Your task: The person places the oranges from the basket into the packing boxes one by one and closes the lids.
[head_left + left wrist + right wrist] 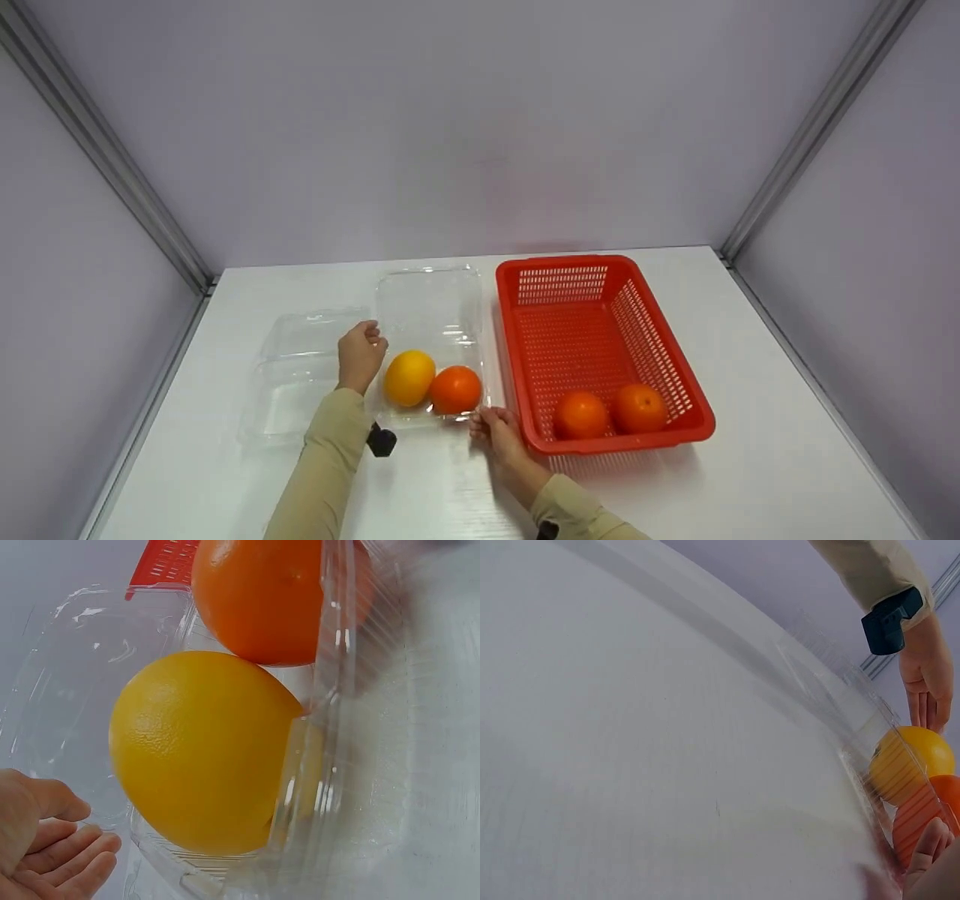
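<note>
- Yellow fruit, looming in the left wrist view, sits in a clear container, touching an orange fruit.
- Left hand hovers beside the yellow fruit, holding nothing, its fingers loosely extended.
- Right hand slants in from the lower right, fingers at the container's near right corner; whether they grip it, I cannot tell.
- Red basket, right: two more oranges.
- Second clear container, left.
</note>
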Demonstrator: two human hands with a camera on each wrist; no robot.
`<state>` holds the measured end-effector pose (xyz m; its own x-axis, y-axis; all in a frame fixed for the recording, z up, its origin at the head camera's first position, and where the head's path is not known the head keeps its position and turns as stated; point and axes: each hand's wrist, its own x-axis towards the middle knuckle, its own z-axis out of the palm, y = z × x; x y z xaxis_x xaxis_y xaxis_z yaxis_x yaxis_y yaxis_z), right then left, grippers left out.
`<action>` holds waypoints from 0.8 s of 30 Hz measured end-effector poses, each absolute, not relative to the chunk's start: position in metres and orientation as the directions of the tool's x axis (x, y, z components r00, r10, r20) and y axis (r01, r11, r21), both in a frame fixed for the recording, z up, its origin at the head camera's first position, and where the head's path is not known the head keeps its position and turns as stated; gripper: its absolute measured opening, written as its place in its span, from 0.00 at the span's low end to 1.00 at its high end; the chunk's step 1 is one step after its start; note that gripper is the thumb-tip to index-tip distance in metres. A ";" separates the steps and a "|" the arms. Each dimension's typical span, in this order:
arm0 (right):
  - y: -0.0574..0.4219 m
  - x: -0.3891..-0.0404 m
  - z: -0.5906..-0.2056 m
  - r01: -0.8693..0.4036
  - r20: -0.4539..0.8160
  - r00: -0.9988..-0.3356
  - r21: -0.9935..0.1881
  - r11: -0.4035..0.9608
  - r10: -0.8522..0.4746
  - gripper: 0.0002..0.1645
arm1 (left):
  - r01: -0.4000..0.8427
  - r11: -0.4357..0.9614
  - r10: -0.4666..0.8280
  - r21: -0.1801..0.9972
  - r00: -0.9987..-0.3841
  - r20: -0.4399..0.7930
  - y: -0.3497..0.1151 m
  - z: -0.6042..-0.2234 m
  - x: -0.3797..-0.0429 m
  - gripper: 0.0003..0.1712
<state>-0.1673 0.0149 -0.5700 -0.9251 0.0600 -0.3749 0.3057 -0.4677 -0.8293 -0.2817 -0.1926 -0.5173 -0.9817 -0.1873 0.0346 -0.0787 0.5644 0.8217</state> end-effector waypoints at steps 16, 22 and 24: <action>0.016 -0.167 -0.570 0.311 -0.379 -0.924 -0.817 -0.486 0.046 0.12 | -0.068 0.544 -0.199 0.836 -0.979 0.050 -0.198 -0.519 -0.279 0.18; 0.017 -0.167 -0.570 0.310 -0.374 -0.927 -0.819 -0.483 0.040 0.12 | -0.127 0.513 -0.209 0.849 -0.978 -0.020 -0.202 -0.515 -0.279 0.24; 0.017 -0.167 -0.570 0.310 -0.375 -0.926 -0.820 -0.480 0.041 0.12 | -0.156 0.494 -0.211 0.855 -0.976 -0.056 -0.204 -0.513 -0.279 0.26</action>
